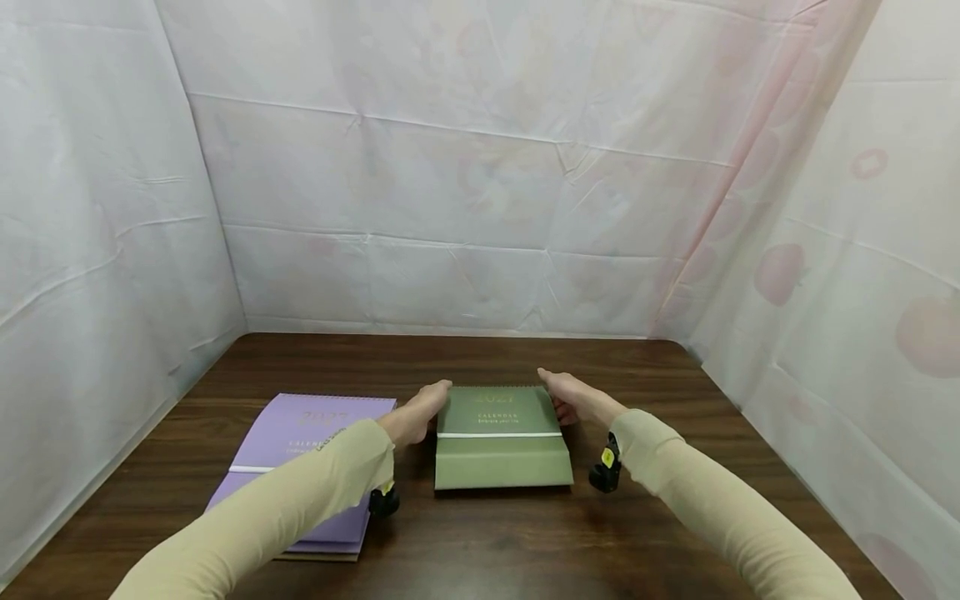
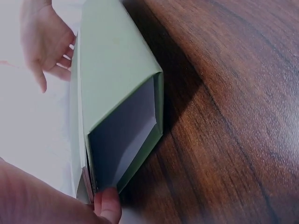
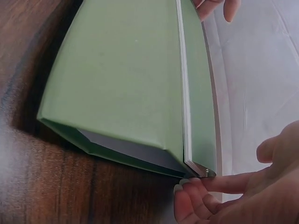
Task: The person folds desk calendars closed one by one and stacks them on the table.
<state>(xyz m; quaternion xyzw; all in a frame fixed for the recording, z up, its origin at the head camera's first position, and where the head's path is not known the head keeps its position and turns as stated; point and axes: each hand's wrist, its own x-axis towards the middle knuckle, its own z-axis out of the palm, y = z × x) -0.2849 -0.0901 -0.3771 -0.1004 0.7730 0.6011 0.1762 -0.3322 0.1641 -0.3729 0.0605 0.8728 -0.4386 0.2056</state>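
Note:
A green 2027 desk calendar stands folded out on the dark wooden table, its plain front panel facing me. At its left side edge, the fingers of my left hand touch the calendar, with the thumb toward the back. My right hand is at the opposite side, its fingertips against the edge near the binding in the right wrist view and its thumb held apart. The hollow side of the folded stand shows in the left wrist view. My left palm is hidden there.
A purple 2027 calendar lies on the table to the left, partly covered by my left sleeve. White sheeting with faded fruit prints hangs behind the table and along both sides.

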